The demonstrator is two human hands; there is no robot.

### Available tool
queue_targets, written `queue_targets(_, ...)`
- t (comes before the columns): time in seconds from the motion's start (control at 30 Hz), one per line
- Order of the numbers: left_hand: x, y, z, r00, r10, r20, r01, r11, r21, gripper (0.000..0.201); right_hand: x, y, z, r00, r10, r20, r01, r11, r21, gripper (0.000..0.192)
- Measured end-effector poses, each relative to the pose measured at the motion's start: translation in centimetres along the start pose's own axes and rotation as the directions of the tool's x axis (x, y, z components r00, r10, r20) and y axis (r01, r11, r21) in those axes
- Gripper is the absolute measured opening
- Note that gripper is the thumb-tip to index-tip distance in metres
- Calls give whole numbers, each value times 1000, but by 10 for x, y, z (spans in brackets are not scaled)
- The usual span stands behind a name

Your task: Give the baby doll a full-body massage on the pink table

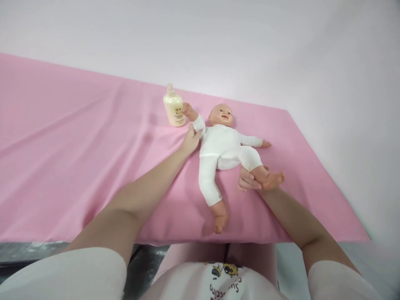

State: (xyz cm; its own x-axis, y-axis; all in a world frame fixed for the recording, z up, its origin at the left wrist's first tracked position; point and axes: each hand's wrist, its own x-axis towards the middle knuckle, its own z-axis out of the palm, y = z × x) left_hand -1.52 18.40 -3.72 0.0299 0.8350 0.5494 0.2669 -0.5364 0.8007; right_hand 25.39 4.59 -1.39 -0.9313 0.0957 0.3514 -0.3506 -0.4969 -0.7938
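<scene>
A baby doll (pixel 223 139) with a white cloth body lies face up, its head toward the far side. My left hand (pixel 191 141) is closed on the doll's upper arm at the left, which is raised outward. Beneath the doll's bent leg at the right is my right hand (pixel 248 179), its fingers curled around the lower leg near the ankle; part of the palm is hidden by the doll's leg. The doll's other leg stretches toward me on the cloth. Beside the doll's raised hand stands a pale yellow pump bottle (pixel 173 109), upright.
A pink cloth (pixel 93 137), slightly wrinkled at the left, covers the table. Its front edge runs just before my body, and its right edge slants away to the far side. A plain white wall (pixel 200 37) is behind the table.
</scene>
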Motion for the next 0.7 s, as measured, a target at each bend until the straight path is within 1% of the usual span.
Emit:
queue_targets(0.03, -1, 5, 0, 996, 68, 59, -71, 996, 46, 32, 1, 0, -3, 996, -78, -36, 78, 997, 10, 55)
queue_targets(0.07, -2, 10, -1, 983, 136, 126, -148, 985, 91, 31, 3, -1, -4, 980, -148, -136, 151, 988, 16, 52)
queue_targets(0.1, -2, 14, -1, 961, 196, 195, -223, 966, 129, 31, 6, -2, -5, 939, -199, -279, 212, 977, 18, 49)
queue_targets(0.13, -2, 18, -2, 936, 241, 256, -287, 945, 160, 32, 10, -4, -5, 874, -226, -429, 256, 967, 13, 46)
queue_targets(0.17, -2, 21, -2, 914, 269, 305, -333, 925, 182, 35, 13, -5, -4, 797, -234, -557, 288, 958, 9, 44)
queue_targets(0.2, -2, 24, -3, 899, 282, 335, -359, 912, 197, 39, 17, -7, -2, 725, -229, -650, 308, 951, 7, 44)
queue_targets(0.23, -2, 25, -3, 893, 286, 347, -369, 906, 205, 41, 19, -8, 0, 673, -221, -706, 316, 949, 5, 45)
queue_targets(0.27, -2, 26, -3, 895, 284, 345, -368, 906, 207, 42, 21, -9, 1, 648, -211, -732, 314, 950, 4, 46)
queue_targets(0.3, -2, 25, -3, 900, 281, 333, -359, 911, 204, 42, 21, -10, 3, 646, -204, -736, 308, 951, 6, 46)
queue_targets(0.33, -2, 25, -3, 910, 273, 311, -342, 919, 194, 41, 20, -9, 4, 672, -203, -712, 300, 954, 12, 45)
queue_targets(0.37, -2, 24, -3, 924, 257, 282, -314, 932, 179, 39, 19, -8, 4, 720, -202, -664, 289, 957, 23, 45)
queue_targets(0.4, -2, 22, -3, 941, 231, 247, -274, 949, 157, 38, 17, -6, 4, 780, -197, -593, 270, 962, 35, 44)
queue_targets(0.47, -2, 17, -2, 976, 149, 159, -165, 981, 97, 39, 13, 0, 3, 896, -175, -408, 218, 974, 62, 49)
queue_targets(0.5, -2, 14, -2, 988, 101, 114, -108, 992, 64, 41, 12, 3, 1, 941, -148, -304, 179, 981, 77, 52)
queue_targets(0.53, -1, 10, -1, 996, 54, 70, -56, 998, 34, 43, 10, 6, -1, 976, -94, -197, 114, 989, 95, 54)
queue_targets(0.57, 0, 5, -1, 999, 10, 31, -11, 1000, 10, 44, 9, 8, -4, 996, -11, -87, 21, 993, 113, 57)
queue_targets(0.6, 1, 1, -1, 1000, -29, -7, 29, 1000, -12, 45, 8, 10, -7, 995, 95, 21, -97, 987, 125, 62)
queue_targets(0.63, 2, -4, 0, 997, -64, -40, 62, 997, -34, 45, 7, 11, -10, 971, 210, 110, -223, 966, 129, 69)
queue_targets(0.67, 3, -8, 0, 993, -95, -68, 91, 994, -57, 45, 6, 12, -13, 932, 316, 178, -340, 932, 126, 76)
queue_targets(0.7, 3, -12, 0, 988, -123, -90, 115, 990, -80, 44, 5, 12, -15, 894, 390, 222, -423, 897, 126, 82)
